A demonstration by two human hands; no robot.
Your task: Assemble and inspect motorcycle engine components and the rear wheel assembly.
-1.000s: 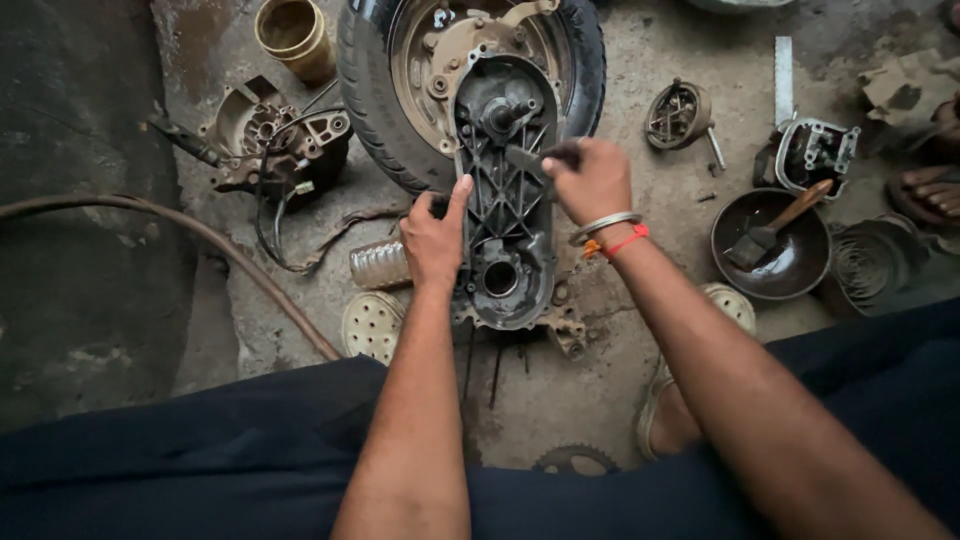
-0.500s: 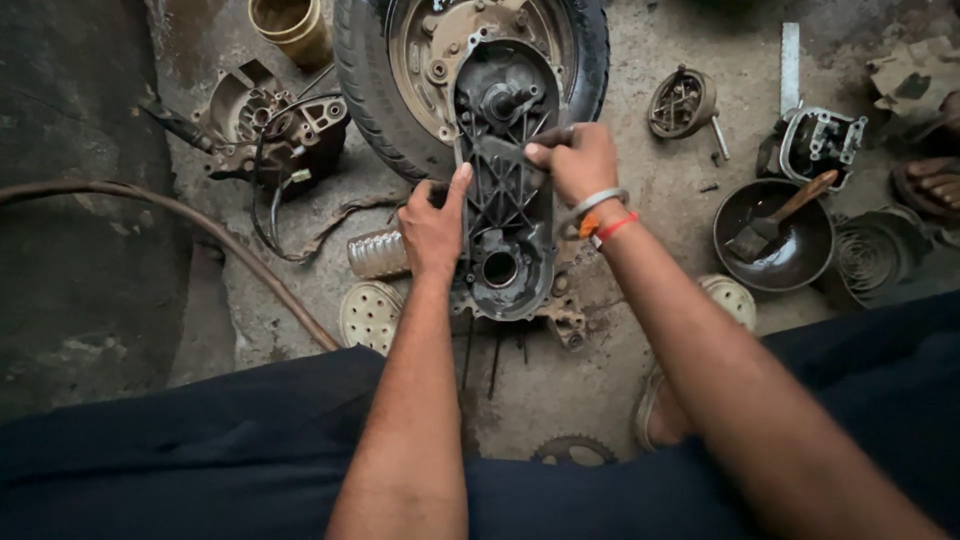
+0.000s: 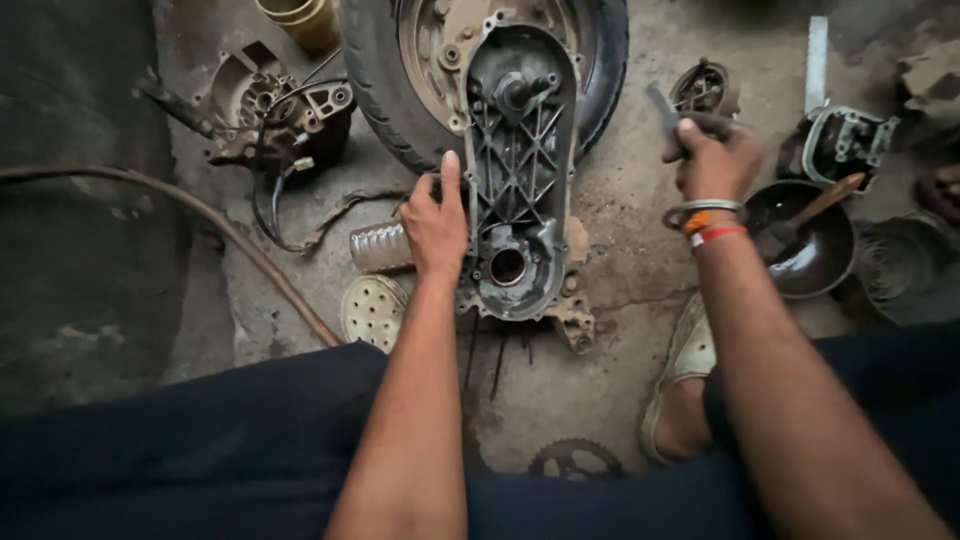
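Left hand (image 3: pixel 435 222): flat against the left edge of the crankcase cover (image 3: pixel 518 170), forefinger stretched up along its rim, other fingers curled loosely; bracing it, not pinching.
Right hand (image 3: pixel 715 160): lifted clear to the right of the cover, fist closed round a dark slim tool (image 3: pixel 664 110); tool tip blurred, can't tell its kind.
Cover: long grey ribbed casting, lying lengthwise on the floor (image 3: pixel 620 280), upper end over the wheel (image 3: pixel 400 70), round bore near the lower end.
Wheel: tyre and hub directly behind the cover's top half.
Left of cover: small ribbed cylinder (image 3: pixel 380 246) touching the left hand's heel; perforated round disc (image 3: pixel 373 310) just below it; engine part with wires (image 3: pixel 275 115) further up-left; hose (image 3: pixel 200 230) curving off further left.
Right of cover: dark bowl with a brush (image 3: pixel 800 235) past the right wrist; metal housing (image 3: pixel 840 145) above it.
Below cover: sprocket (image 3: pixel 575 458), near the person's lap.
Step (judgement): cover looks seated and held steady, tool off the work; between fastener or prying actions.
Next move needs: tool brought back onto the cover's rim or a bolt, left hand holding the casting so it doesn't shift.
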